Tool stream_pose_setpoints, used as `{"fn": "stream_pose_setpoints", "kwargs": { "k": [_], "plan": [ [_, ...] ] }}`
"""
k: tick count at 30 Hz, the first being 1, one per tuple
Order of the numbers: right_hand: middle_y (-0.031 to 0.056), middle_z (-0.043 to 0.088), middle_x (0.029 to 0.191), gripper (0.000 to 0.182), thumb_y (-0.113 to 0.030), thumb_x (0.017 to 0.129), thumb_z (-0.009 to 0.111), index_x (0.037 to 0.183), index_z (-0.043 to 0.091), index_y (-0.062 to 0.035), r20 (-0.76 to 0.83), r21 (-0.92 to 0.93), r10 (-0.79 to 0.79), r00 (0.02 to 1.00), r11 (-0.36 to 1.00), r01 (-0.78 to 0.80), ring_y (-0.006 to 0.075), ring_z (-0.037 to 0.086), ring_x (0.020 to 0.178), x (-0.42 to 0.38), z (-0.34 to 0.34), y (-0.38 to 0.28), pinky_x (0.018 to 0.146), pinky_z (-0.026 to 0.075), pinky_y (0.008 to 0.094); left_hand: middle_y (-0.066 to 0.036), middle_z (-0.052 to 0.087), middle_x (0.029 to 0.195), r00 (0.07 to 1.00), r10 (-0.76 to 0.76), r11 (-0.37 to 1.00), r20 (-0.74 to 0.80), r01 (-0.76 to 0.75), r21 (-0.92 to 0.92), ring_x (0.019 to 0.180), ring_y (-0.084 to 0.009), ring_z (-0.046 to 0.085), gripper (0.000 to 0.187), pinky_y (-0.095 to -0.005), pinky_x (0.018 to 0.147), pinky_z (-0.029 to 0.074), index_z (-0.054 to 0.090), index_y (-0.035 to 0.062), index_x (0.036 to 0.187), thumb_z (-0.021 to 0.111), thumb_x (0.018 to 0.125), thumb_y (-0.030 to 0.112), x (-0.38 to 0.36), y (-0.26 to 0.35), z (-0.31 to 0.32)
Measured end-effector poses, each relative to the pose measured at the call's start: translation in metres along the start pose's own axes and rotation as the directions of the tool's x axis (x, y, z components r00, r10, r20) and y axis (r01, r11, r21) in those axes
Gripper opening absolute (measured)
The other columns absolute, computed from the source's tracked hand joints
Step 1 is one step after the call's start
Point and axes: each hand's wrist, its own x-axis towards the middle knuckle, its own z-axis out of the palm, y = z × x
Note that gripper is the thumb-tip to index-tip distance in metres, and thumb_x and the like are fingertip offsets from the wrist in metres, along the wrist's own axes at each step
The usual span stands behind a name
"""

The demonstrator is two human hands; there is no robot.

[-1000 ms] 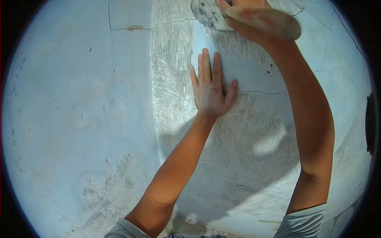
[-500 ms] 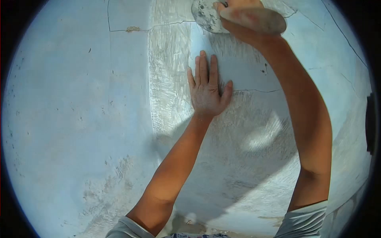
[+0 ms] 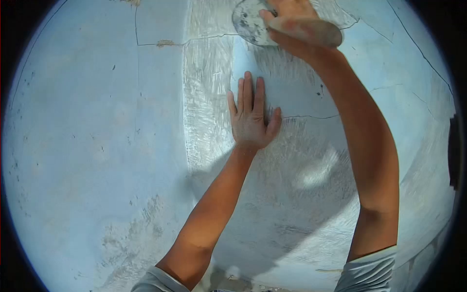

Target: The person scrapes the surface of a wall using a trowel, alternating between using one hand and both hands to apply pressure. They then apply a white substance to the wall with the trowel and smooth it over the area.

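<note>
My left hand (image 3: 252, 117) lies flat with its fingers spread on a pale blue surface (image 3: 97, 97). Near the top, my right hand (image 3: 290, 9) is wrapped round a tool with a rounded, speckled grey-white plate (image 3: 249, 23) and a thick whitish end with reddish stains (image 3: 314, 31) that sticks out over the wrist. The tool's plate is above and slightly right of my left fingertips. Part of my right hand is cut off by the top edge. A scraped, streaky whitish band (image 3: 206, 82) runs just left of my left hand.
Thin cracks (image 3: 311, 116) cross the surface on both sides of my hands. Rough, flaked patches (image 3: 126, 233) show at the lower left. A dark object (image 3: 454, 152) stands at the right edge. Shadows of my arms fall across the lower middle.
The surface and my left hand sit slightly lower in the view. My right hand and the tool have shifted a little left and down in the frame. Both hands keep their hold or contact.
</note>
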Motion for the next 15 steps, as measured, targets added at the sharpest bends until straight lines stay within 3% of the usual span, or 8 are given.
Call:
{"fn": "stream_pose_setpoints", "kwargs": {
  "k": [3, 4, 7, 8, 10, 12, 14, 15],
  "plan": [
    [0.0326, 0.069, 0.107, 0.044, -0.015, 0.104, 0.055, 0.147, 0.056, -0.0063, 0.349, 0.119, 0.329, 0.878, 0.913, -0.390, 0.0495, 0.069, 0.098, 0.013, -0.046, -0.034, 0.089, 0.058, 0.0536, -0.020, 0.021, 0.179, 1.000, 0.003, 1.000, -0.014, -0.003, -0.025, 0.166, -0.0406, 0.017, 0.084, -0.0645, 0.130, 0.004, 0.029, 0.0091, 0.171, 0.059, 0.099, 0.041, 0.000, 0.001, 0.001],
    [0.0324, 0.070, 0.111, 0.041, -0.016, 0.104, 0.054, 0.144, 0.057, -0.0051, 0.452, 0.085, 0.299, 0.840, 0.923, -0.374, 0.0498, 0.069, 0.095, 0.019, -0.055, -0.035, 0.090, 0.058, 0.0547, -0.019, 0.021, 0.179, 1.000, 0.000, 1.000, -0.007, 0.000, -0.018, 0.166, -0.0401, 0.017, 0.084, -0.0641, 0.130, 0.003, 0.030, 0.0092, 0.171, 0.059, 0.099, 0.041, -0.001, 0.000, 0.000],
    [0.0324, 0.070, 0.102, 0.039, -0.016, 0.105, 0.053, 0.142, 0.056, -0.0050, 0.256, 0.010, -0.066, 0.964, 0.998, 0.065, 0.0495, 0.069, 0.093, 0.007, -0.034, -0.010, 0.089, 0.058, 0.0543, -0.019, 0.021, 0.179, 1.000, -0.001, 1.000, 0.008, 0.001, -0.011, 0.166, -0.0393, 0.018, 0.083, -0.0637, 0.130, 0.003, 0.030, 0.0095, 0.171, 0.059, 0.100, 0.041, -0.006, -0.004, -0.004],
    [0.0297, 0.069, 0.090, 0.037, -0.017, 0.106, 0.052, 0.141, 0.055, -0.0051, 0.296, 0.113, 0.159, 0.942, 0.973, -0.200, 0.0480, 0.069, 0.089, 0.006, -0.031, -0.011, 0.087, 0.057, 0.0527, -0.019, 0.021, 0.179, 1.000, 0.009, 1.000, 0.011, -0.009, -0.017, 0.166, -0.0391, 0.018, 0.083, -0.0637, 0.130, 0.003, 0.029, 0.0095, 0.171, 0.059, 0.100, 0.041, -0.005, -0.005, -0.003],
    [0.0284, 0.070, 0.090, 0.038, -0.019, 0.106, 0.052, 0.142, 0.054, -0.0062, 0.587, 0.060, 0.432, 0.685, 0.820, -0.569, 0.0479, 0.068, 0.087, 0.033, -0.085, -0.055, 0.085, 0.057, 0.0530, -0.018, 0.022, 0.179, 1.000, 0.028, 0.999, -0.008, -0.028, -0.028, 0.166, -0.0387, 0.018, 0.083, -0.0636, 0.130, 0.003, 0.029, 0.0096, 0.171, 0.058, 0.100, 0.042, -0.008, -0.009, 0.000],
    [0.0290, 0.071, 0.091, 0.041, -0.021, 0.107, 0.051, 0.146, 0.054, -0.0090, 0.637, 0.176, 0.221, 0.738, 0.891, -0.419, 0.0477, 0.069, 0.089, 0.013, -0.083, -0.031, 0.083, 0.058, 0.0540, -0.018, 0.022, 0.179, 0.999, 0.030, 0.999, -0.015, -0.031, -0.025, 0.166, -0.0385, 0.018, 0.083, -0.0637, 0.130, 0.003, 0.029, 0.0095, 0.171, 0.057, 0.101, 0.043, -0.008, -0.010, 0.000],
    [0.0315, 0.070, 0.092, 0.041, -0.021, 0.108, 0.050, 0.148, 0.053, -0.0099, 0.413, 0.134, 0.163, 0.896, 0.962, -0.237, 0.0479, 0.069, 0.091, 0.003, -0.038, -0.012, 0.082, 0.058, 0.0543, -0.018, 0.023, 0.179, 1.000, 0.026, 1.000, 0.002, -0.026, -0.008, 0.166, -0.0384, 0.018, 0.083, -0.0637, 0.130, 0.004, 0.029, 0.0092, 0.171, 0.057, 0.101, 0.044, -0.010, -0.010, -0.003],
    [0.0316, 0.069, 0.096, 0.042, -0.020, 0.109, 0.049, 0.149, 0.053, -0.0100, 0.430, 0.111, 0.223, 0.875, 0.948, -0.297, 0.0478, 0.069, 0.091, 0.008, -0.047, -0.020, 0.081, 0.058, 0.0539, -0.018, 0.023, 0.179, 1.000, 0.023, 1.000, 0.010, -0.023, -0.005, 0.166, -0.0384, 0.018, 0.083, -0.0638, 0.130, 0.004, 0.029, 0.0090, 0.171, 0.057, 0.101, 0.044, -0.012, -0.010, -0.004]
  ]
}}
